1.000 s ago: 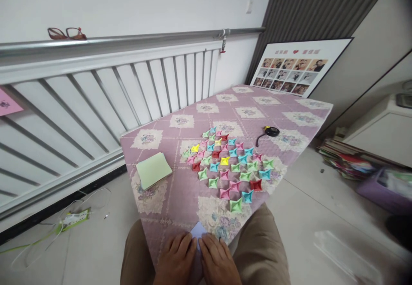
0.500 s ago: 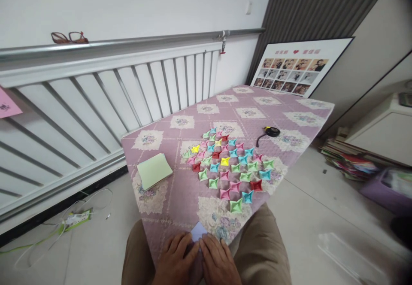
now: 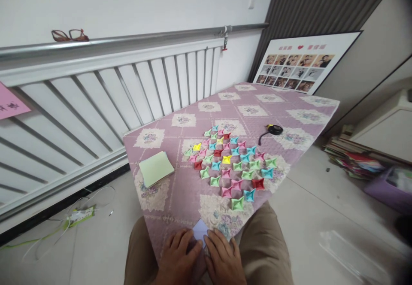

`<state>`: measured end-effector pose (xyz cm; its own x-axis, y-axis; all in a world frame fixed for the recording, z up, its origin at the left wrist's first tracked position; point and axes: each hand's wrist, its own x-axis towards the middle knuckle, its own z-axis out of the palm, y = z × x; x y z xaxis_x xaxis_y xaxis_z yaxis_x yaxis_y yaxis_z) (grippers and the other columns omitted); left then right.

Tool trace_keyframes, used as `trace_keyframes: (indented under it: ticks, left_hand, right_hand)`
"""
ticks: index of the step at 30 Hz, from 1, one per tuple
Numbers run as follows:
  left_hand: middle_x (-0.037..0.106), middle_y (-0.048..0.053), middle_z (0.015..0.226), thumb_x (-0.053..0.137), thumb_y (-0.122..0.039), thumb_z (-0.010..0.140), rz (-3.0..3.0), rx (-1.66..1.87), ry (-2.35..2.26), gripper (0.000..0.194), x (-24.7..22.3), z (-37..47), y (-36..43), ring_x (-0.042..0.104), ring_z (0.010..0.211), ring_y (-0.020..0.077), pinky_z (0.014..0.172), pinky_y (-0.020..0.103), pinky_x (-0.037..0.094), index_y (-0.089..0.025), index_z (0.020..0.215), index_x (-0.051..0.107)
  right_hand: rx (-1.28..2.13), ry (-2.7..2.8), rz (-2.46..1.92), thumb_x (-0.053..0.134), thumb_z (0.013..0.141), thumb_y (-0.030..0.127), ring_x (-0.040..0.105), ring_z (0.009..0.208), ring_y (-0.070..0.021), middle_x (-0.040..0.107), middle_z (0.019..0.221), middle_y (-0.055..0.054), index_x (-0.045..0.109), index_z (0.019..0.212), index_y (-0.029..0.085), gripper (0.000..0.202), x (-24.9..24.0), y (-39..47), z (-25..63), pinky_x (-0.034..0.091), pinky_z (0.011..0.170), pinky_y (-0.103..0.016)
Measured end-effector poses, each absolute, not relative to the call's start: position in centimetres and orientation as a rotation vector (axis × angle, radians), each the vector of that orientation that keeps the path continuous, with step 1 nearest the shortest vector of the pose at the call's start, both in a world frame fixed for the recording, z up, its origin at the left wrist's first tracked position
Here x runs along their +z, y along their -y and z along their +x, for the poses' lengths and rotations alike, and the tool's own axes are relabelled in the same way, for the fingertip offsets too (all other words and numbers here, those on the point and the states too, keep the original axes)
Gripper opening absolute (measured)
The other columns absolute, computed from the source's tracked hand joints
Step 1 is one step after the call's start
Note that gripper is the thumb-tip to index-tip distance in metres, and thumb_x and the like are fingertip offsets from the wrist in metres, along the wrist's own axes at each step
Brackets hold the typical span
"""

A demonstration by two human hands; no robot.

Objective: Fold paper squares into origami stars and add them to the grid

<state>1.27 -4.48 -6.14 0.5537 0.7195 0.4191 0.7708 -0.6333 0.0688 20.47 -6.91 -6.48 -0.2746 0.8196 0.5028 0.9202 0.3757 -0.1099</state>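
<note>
At the near corner of the table, a small light-purple folded paper (image 3: pixel 200 230) lies with one point facing away from me. My left hand (image 3: pixel 179 253) grips its left side, with the thumb on the near part and the fingers together at the edge. From the right, my right hand (image 3: pixel 222 253) holds the paper down with its fingertips closed on the right edge. Both hands hide the paper's near part. Beyond them stand several small folded paper pieces (image 3: pixel 226 159) in green, pink, blue, yellow and red, set out in rows.
A stack of pale green paper sheets (image 3: pixel 156 169) lies to the left. A black tape measure (image 3: pixel 275 129) rests farther right on the flowered tablecloth (image 3: pixel 183 190). A white radiator (image 3: pixel 154 83) runs along the table's left side. A photo board (image 3: pixel 302 53) leans at the far end.
The view has shifted slightly. My right hand has moved a little back from the paper's middle, so more of the purple paper shows between the hands.
</note>
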Motion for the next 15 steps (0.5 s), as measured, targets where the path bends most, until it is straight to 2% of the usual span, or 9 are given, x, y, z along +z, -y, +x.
trace_keyframes:
  ticks: [4, 8, 11, 15]
  left_hand:
    - [0.059, 0.005, 0.121, 0.061, -0.039, 0.083, -2.748, -0.427, 1.360, 0.037, -5.5, 1.1, 4.7, 0.050, 0.107, 0.0267, 0.088, 0.041, 0.037, -0.037, 0.120, 0.056]
    - [0.055, 0.005, 0.127, 0.060, -0.030, 0.084, -2.789, -0.370, 1.433, 0.043, -5.7, 0.9, 5.0, 0.047, 0.112, 0.0267, 0.093, 0.042, 0.035, -0.038, 0.126, 0.052]
    - [0.053, 0.004, 0.130, 0.061, -0.031, 0.083, -2.807, -0.367, 1.481, 0.046, -6.0, 0.9, 5.3, 0.046, 0.114, 0.0271, 0.094, 0.042, 0.035, -0.038, 0.128, 0.051]
    - [0.056, 0.001, 0.129, 0.053, -0.020, 0.086, -2.847, -0.330, 1.671, 0.040, -5.3, 1.2, 5.0, 0.048, 0.113, 0.0243, 0.094, 0.040, 0.036, -0.036, 0.123, 0.055]
  right_hand:
    - [-0.131, 2.068, -1.566, 0.044, 0.093, 0.029, 0.059, 0.098, -0.0215, 0.071, 0.102, 0.000, 0.061, 0.105, 0.031, 0.022, -5.5, 6.4, 19.9, 0.028, 0.096, -0.045]
    - [0.044, 1.939, -1.703, 0.052, 0.089, 0.026, 0.059, 0.086, -0.0219, 0.069, 0.082, 0.001, 0.062, 0.078, 0.028, 0.015, -4.3, 4.9, 19.1, 0.027, 0.096, -0.051]
    - [0.083, 1.956, -1.762, 0.061, 0.083, 0.024, 0.058, 0.083, -0.0224, 0.066, 0.080, 0.000, 0.059, 0.072, 0.025, 0.011, -3.7, 3.9, 18.9, 0.033, 0.090, -0.046]
    - [0.095, 1.987, -1.796, 0.068, 0.077, 0.024, 0.058, 0.081, -0.0222, 0.064, 0.080, -0.002, 0.060, 0.080, 0.024, 0.009, -2.9, 3.1, 19.3, 0.037, 0.076, -0.036]
